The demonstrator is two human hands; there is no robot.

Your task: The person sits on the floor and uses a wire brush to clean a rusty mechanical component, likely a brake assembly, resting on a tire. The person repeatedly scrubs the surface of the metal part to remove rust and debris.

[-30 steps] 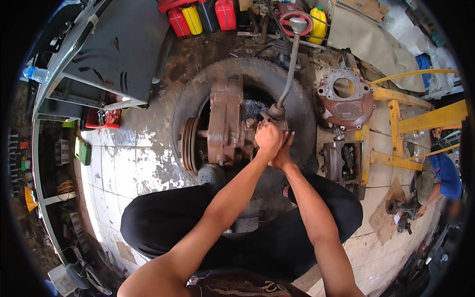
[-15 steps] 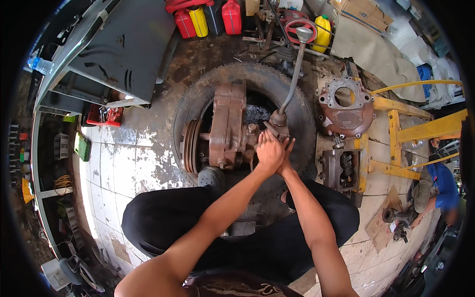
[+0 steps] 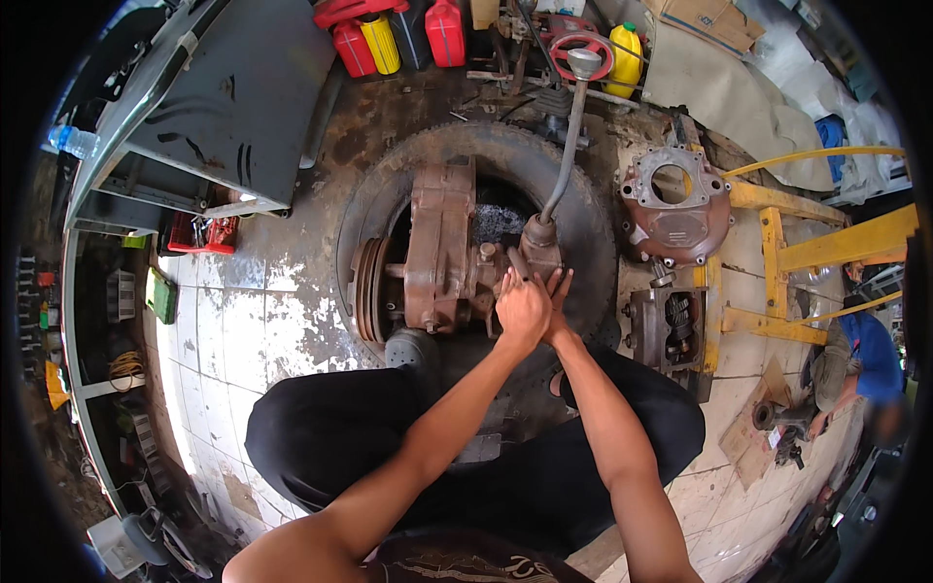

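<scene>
A rusty brown gearbox (image 3: 439, 243) lies inside a big black tyre (image 3: 384, 180) on the floor before me, with a grooved pulley (image 3: 367, 291) at its left end. From the housing on its right rises a long gear lever (image 3: 571, 146). My left hand (image 3: 523, 313) rests at the near side of that lever housing (image 3: 540, 243), fingers pointing forward and slightly apart. A short dark rod-like part (image 3: 518, 262) shows at its fingertips. Against it lies my right hand (image 3: 558, 309), fingers stretched out on the housing's right side. The palms and undersides are hidden.
To the right sit a bell housing (image 3: 677, 209) and an opened gear case (image 3: 669, 328), beside a yellow metal frame (image 3: 773, 253). A grey metal bench (image 3: 224, 107) stands left. Jerrycans (image 3: 445, 34) line the back. Another person in blue (image 3: 875, 355) handles a metal part (image 3: 768, 418) at far right.
My hands have drawn back slightly toward me on the lever housing, and the short dark part at the left fingertips shows more. The whole view has shifted a little.
</scene>
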